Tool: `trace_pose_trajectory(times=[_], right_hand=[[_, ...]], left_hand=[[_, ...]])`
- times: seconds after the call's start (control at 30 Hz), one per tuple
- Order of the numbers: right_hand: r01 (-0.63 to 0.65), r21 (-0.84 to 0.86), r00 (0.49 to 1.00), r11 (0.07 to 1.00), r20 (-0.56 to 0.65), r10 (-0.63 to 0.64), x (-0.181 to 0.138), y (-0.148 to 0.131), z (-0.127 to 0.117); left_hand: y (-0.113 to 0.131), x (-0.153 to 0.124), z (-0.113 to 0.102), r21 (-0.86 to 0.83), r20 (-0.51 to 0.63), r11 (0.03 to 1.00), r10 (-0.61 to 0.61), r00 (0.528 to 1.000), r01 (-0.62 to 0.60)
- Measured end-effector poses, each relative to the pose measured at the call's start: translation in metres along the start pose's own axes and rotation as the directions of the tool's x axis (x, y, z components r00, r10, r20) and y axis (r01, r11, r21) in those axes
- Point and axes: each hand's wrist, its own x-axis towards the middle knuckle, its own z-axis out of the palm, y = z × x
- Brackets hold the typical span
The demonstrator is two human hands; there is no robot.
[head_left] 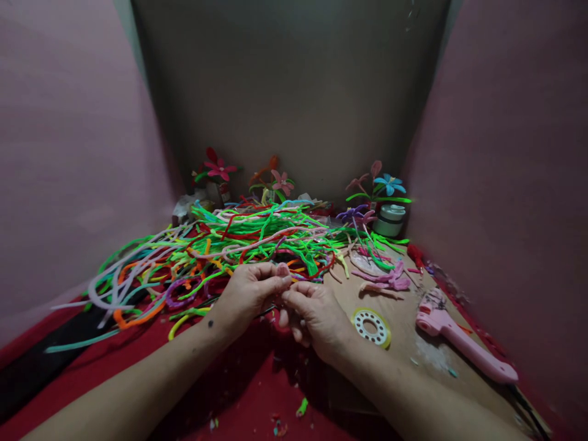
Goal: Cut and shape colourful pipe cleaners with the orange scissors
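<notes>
In the head view, the left hand (pixel 245 293) and the right hand (pixel 319 311) are meeting at the fingertips, each thumb and forefinger forming a narrow pinch; whatever they are holding is too small to identify. Just beyond the fingers, a heap of fuzzy craft stems (pixel 261 228), mostly green, is lying tangled and spreading leftward past the left wrist. To the right of the fingers, a tape spool (pixel 370 328) is lying flat on a brown board (pixel 342 293), near the right wrist, with pink fuzzy pieces (pixel 392 280) lying beyond it. Farther right, a pink glue gun (pixel 463 343) is resting on its side. Well beyond the fingers, a blue flower (pixel 389 184) is showing above a lidded jar (pixel 389 222). Nearer than the fingers, a green scrap (pixel 302 407) is lying on red cloth (pixel 225 380).
</notes>
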Motion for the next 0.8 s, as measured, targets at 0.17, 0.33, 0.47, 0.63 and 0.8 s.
trace_pose_trajectory(times=[0.17,0.33,0.47,0.63,0.8], right_hand=[[0.016,-0.051,1.000,0.999,0.022,-0.015,0.001,-0.003,-0.001],[0.021,-0.011,0.999,1.000,0.033,-0.021,0.002,-0.004,-0.003],[-0.011,-0.032,1.000,0.999,0.025,0.012,0.000,-0.004,-0.002],[-0.007,-0.034,0.999,0.999,0.045,0.008,0.000,-0.004,-0.002],[-0.033,-0.048,0.998,0.998,0.042,0.035,0.002,-0.002,-0.003]], left_hand=[[0.004,-0.002,0.002,0.069,-0.004,0.997,-0.030,1.000,0.030],[0.012,-0.003,0.004,0.178,-0.156,0.983,0.077,0.985,-0.049],[0.014,-0.002,0.003,0.268,-0.184,0.960,0.136,0.973,-0.084],[0.016,-0.003,0.002,0.333,-0.182,0.940,0.138,0.974,-0.071],[0.019,-0.005,0.003,0.389,-0.152,0.913,0.195,0.969,-0.123]])
